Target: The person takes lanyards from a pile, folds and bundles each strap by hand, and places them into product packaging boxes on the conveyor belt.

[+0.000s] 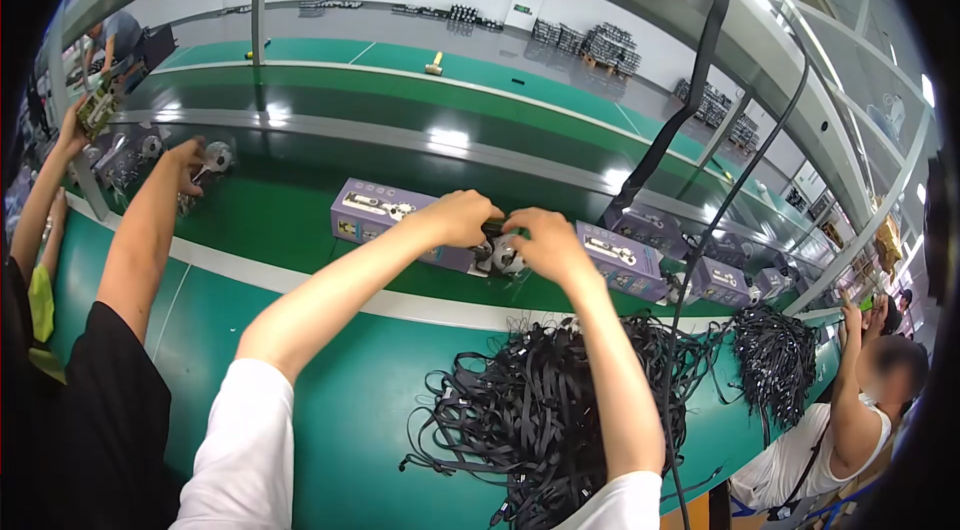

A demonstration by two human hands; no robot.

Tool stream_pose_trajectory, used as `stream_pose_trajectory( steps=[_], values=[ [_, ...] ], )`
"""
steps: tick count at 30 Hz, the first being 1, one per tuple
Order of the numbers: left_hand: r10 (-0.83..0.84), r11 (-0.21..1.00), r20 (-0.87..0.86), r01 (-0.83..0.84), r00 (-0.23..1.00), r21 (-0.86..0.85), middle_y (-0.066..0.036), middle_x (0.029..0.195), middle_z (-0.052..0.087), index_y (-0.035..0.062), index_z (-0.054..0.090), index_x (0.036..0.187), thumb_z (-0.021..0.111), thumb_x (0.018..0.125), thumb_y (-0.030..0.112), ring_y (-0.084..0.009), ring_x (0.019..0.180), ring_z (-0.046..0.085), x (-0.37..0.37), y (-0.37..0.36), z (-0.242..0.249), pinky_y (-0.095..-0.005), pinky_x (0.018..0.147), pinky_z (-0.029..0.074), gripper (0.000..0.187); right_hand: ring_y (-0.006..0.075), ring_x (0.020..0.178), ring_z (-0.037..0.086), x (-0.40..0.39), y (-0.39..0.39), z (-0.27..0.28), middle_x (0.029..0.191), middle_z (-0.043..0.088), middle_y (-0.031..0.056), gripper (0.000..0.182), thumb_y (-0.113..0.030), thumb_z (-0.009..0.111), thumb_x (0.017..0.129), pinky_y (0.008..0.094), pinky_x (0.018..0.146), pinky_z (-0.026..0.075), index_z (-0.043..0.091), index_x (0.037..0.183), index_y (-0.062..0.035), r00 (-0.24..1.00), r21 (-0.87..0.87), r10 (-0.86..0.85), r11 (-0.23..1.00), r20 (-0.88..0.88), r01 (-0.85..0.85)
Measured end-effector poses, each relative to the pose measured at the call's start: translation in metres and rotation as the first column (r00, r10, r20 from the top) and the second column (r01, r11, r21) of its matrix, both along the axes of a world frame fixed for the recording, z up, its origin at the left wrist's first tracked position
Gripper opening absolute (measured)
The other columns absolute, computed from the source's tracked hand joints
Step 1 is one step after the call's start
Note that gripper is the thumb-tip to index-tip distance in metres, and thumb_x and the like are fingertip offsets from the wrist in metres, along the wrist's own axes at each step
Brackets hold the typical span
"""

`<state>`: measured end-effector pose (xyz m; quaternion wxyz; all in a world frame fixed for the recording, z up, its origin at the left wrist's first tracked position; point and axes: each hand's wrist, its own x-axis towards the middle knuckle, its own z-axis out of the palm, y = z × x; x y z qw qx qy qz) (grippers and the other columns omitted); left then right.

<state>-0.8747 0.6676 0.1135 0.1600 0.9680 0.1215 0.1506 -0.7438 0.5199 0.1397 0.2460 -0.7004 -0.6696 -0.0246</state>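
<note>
Both my hands reach over the green belt to a silver and black device (pixel 509 255) beside a purple printed box (pixel 365 208). My left hand (pixel 462 218) is at the device's left side, fingers bent together over a dark part too small to name. From the right, my right hand (pixel 545 238) curls its fingers over the top of the device. The box lies under my left forearm. To the right of my right hand lies another purple box (pixel 622 260). A large tangled heap of black straps (pixel 550 400) lies on the green table (pixel 350 430), below my hands.
On the left, a co-worker's hand (pixel 187 165) is at another silver device (pixel 216 158). More purple boxes (pixel 722 280) and a second strap heap (pixel 775 360) are at the right, near a seated person (pixel 820 440). A black cable (pixel 745 195) hangs down in front.
</note>
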Motion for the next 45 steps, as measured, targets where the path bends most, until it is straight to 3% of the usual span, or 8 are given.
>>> stream_pose_trajectory(
  steps=[7,15,21,26,30,39,43,45],
  values=[
    [-0.057,0.960,0.278,0.129,0.959,-0.248,-0.016,0.103,0.068,0.0027,0.064,0.111,0.057,0.075,0.009,-0.0300,0.095,0.065,-0.049,-0.032,0.034,-0.0374,0.086,0.050,0.037,0.0309,0.080,0.065,-0.090,-0.085,0.019,0.081,0.066,0.0153,0.023,-0.021,0.066,0.076,0.0391,0.073,0.051,0.068,0.091,-0.0032,0.995,-0.544,0.098,0.836,0.014,-0.074],
    [-0.098,0.856,0.336,0.251,0.937,-0.451,-0.011,0.095,0.070,0.0000,0.067,0.102,0.056,0.083,0.010,-0.0191,0.089,0.066,-0.082,-0.065,0.034,-0.0315,0.083,0.051,0.024,0.0339,0.055,0.059,-0.112,-0.080,0.017,0.058,0.057,0.0181,0.024,-0.021,0.064,0.080,0.0409,0.057,0.048,0.064,0.067,-0.0001,0.978,-0.187,0.198,0.965,0.069,-0.182],
    [-0.287,0.090,0.634,0.679,0.718,-0.729,-0.011,0.114,0.063,0.0007,0.054,0.125,0.042,0.094,0.055,-0.0219,0.113,0.055,-0.077,-0.091,0.044,-0.0395,0.105,0.035,0.064,0.0097,0.043,0.052,-0.108,-0.071,0.124,0.051,0.058,0.0062,0.030,-0.022,0.061,0.086,0.0265,0.042,0.041,0.068,0.073,0.0031,0.919,-0.132,0.016,0.988,-0.395,-0.075],
    [-0.362,0.088,0.526,0.590,0.770,-0.802,-0.006,0.072,0.061,0.0022,0.062,0.084,0.047,0.097,0.035,-0.0159,0.072,0.061,-0.080,-0.148,0.067,-0.0295,0.071,0.047,0.038,0.0049,0.044,0.045,-0.117,-0.072,0.190,0.054,0.054,-0.0008,0.028,-0.025,0.060,0.089,0.0199,0.041,0.032,0.066,0.073,-0.0022,0.833,0.539,0.342,0.840,-0.434,-0.064],
    [-0.136,0.276,0.605,0.616,0.785,-0.738,0.005,0.057,0.032,0.0124,0.036,0.061,0.045,0.098,0.040,-0.0079,0.051,0.029,-0.087,-0.134,0.104,-0.0243,0.049,0.024,0.047,0.0040,0.060,0.046,-0.101,-0.097,0.207,0.072,0.061,0.0027,0.035,-0.029,0.059,0.091,0.0207,0.050,0.033,0.064,0.091,0.0053,0.660,0.791,0.622,0.608,-0.421,-0.068],
    [-0.013,0.625,0.767,0.604,0.642,-0.495,0.004,0.063,0.044,0.0044,0.051,0.074,0.042,0.094,0.024,-0.0038,0.056,0.036,-0.126,-0.116,0.168,-0.0206,0.049,0.025,0.029,0.0174,0.065,0.060,-0.116,-0.079,0.091,0.078,0.065,0.0106,0.028,-0.019,0.061,0.088,0.0290,0.065,0.049,0.066,0.075,0.0045,0.296,0.242,0.369,0.889,-0.881,-0.389],
    [-0.036,0.826,0.730,0.431,0.683,-0.362,0.000,0.075,0.051,0.0019,0.056,0.085,0.046,0.078,0.022,-0.0090,0.069,0.045,-0.146,-0.071,0.149,-0.0229,0.063,0.035,0.023,0.0134,0.067,0.059,-0.103,-0.075,0.121,0.071,0.064,0.0085,0.029,-0.019,0.058,0.090,0.0265,0.063,0.046,0.065,0.071,0.0027,0.619,0.355,0.401,0.912,-0.676,-0.203],
    [-0.075,0.611,0.833,0.685,0.548,-0.396,-0.013,0.132,0.049,0.0031,0.046,0.134,0.053,0.065,0.028,-0.0207,0.122,0.046,-0.150,-0.054,0.134,-0.0306,0.100,0.034,0.074,0.0118,0.069,0.058,-0.105,-0.072,0.137,0.072,0.065,0.0073,0.029,-0.018,0.057,0.089,0.0260,0.064,0.046,0.065,0.072,0.0035,0.689,0.252,0.345,0.938,-0.637,-0.237]
  ],
)
